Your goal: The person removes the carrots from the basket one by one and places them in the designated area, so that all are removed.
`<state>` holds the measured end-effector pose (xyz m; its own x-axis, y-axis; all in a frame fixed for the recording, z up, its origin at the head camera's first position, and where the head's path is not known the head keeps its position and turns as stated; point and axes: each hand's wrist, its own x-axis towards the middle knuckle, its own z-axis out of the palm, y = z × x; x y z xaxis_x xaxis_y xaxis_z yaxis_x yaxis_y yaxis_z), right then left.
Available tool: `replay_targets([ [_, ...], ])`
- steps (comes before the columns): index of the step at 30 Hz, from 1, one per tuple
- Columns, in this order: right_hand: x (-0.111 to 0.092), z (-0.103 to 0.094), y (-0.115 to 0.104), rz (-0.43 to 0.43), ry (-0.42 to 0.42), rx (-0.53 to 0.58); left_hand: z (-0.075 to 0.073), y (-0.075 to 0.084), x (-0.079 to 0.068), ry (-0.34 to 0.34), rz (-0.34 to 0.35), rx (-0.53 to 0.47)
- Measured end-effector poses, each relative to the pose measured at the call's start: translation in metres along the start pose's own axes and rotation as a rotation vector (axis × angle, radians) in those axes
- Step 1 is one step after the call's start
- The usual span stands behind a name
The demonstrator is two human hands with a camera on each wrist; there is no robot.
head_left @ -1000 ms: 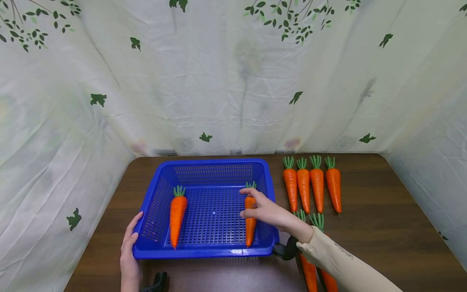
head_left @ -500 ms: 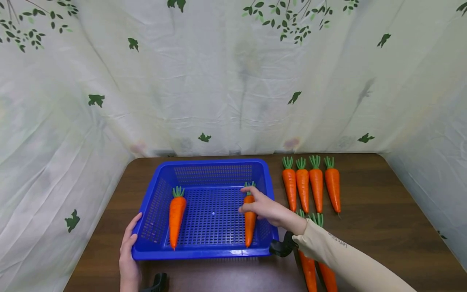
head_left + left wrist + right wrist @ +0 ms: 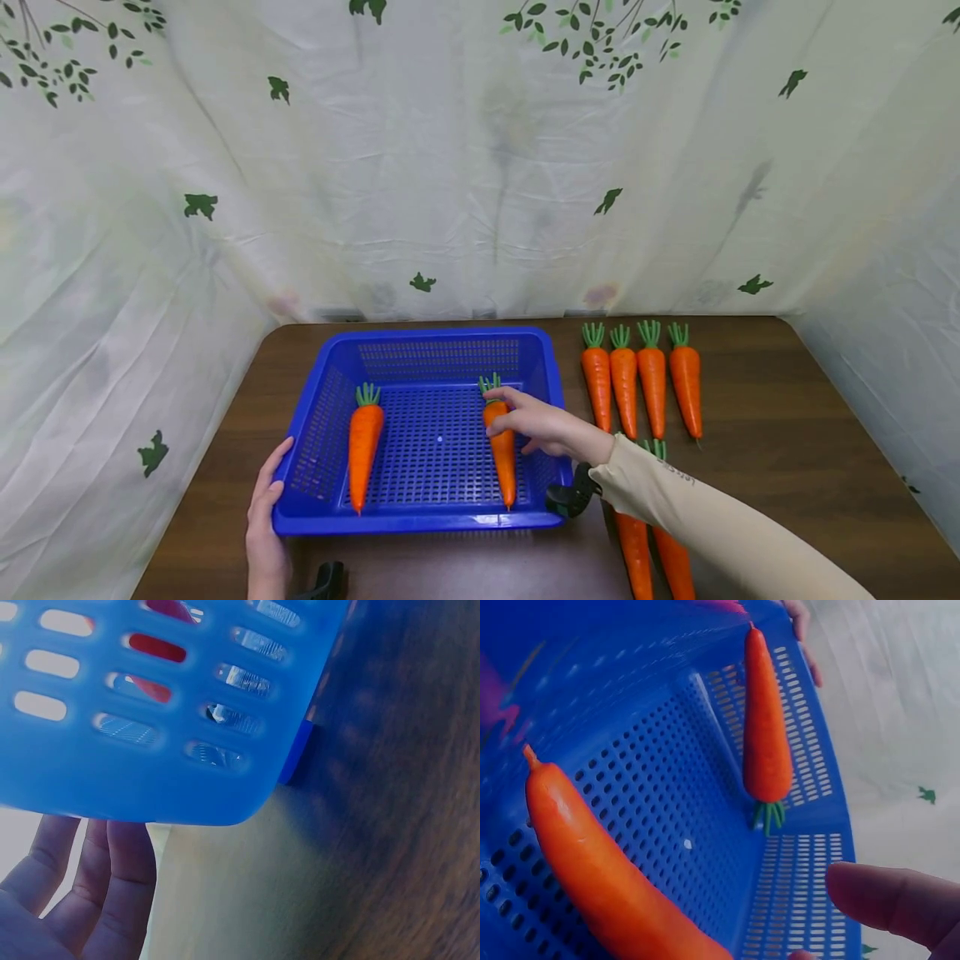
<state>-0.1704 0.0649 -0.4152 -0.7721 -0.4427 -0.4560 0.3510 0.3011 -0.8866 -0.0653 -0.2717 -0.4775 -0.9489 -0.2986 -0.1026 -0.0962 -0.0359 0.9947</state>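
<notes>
A blue plastic basket [image 3: 440, 522] stands on the table. One orange carrot [image 3: 365, 446] with a green top lies in its left part. Another carrot [image 3: 504, 462] lies in its right part, slightly tilted. My left hand [image 3: 266, 525] touches the basket's left rim from outside; in the left wrist view its fingers [image 3: 124, 885] reach up to the rim, tips hidden. My right hand [image 3: 536, 423] is over the right carrot, thumb and forefinger apart and partly covering it. In the right wrist view a finger [image 3: 885, 900] is clear of that carrot [image 3: 604, 877].
Several carrots [image 3: 651, 387] lie in a row on the table [image 3: 780, 433], right of the basket. Nearer, two more carrots [image 3: 633, 550] are partly under the right sleeve [image 3: 697, 508]. A pale leaf-patterned cloth [image 3: 450, 208] hangs behind and beside the table.
The right carrot's green top and upper part have shifted left, so it now slants. My right hand has moved slightly left with it. My left hand and the basket have stayed put.
</notes>
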Motion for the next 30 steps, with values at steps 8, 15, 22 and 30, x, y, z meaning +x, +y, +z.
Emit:
replay_targets([
  [8, 0.007, 0.001, -0.002, 0.017, -0.004, -0.088, 0.001, 0.001, 0.001, 0.000, -0.013, -0.005],
  [15, 0.017, 0.005, -0.002, 0.046, 0.005, -0.113, 0.000, 0.000, 0.000, -0.002, -0.003, 0.002],
  [22, 0.023, 0.012, -0.004, 0.061, 0.005, -0.157, 0.000, -0.001, 0.000, -0.010, 0.009, 0.003],
  [30, 0.030, 0.018, 0.002, 0.055, 0.007, -0.188, 0.002, -0.002, 0.000, -0.005, 0.040, -0.008],
])
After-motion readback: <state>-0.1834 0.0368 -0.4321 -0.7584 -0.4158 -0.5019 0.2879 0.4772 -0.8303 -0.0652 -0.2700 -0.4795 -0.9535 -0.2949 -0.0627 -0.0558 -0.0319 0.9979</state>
